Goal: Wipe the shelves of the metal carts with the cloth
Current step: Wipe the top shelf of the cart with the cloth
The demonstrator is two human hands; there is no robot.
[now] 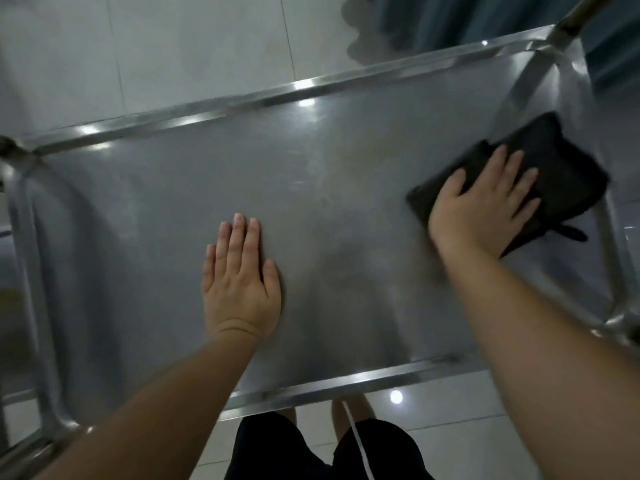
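Observation:
The top shelf of a stainless-steel cart (166,202) fills the view, with a raised rim on all sides. A folded black cloth (561,164) lies at the shelf's right end, near the far right corner. My right hand (481,206) presses flat on the cloth with its fingers spread; the cloth sticks out beyond the fingertips. Near the middle of the shelf, toward the front rim, my left hand (239,275) rests palm down on the bare metal with straight fingers.
Upright cart posts stand at the far right corner (568,26) and at the left end (20,216). Pale floor tiles (156,46) lie beyond the far rim. A blue curtain (450,19) hangs at the upper right. My legs in dark shorts (277,445) stand against the front rim.

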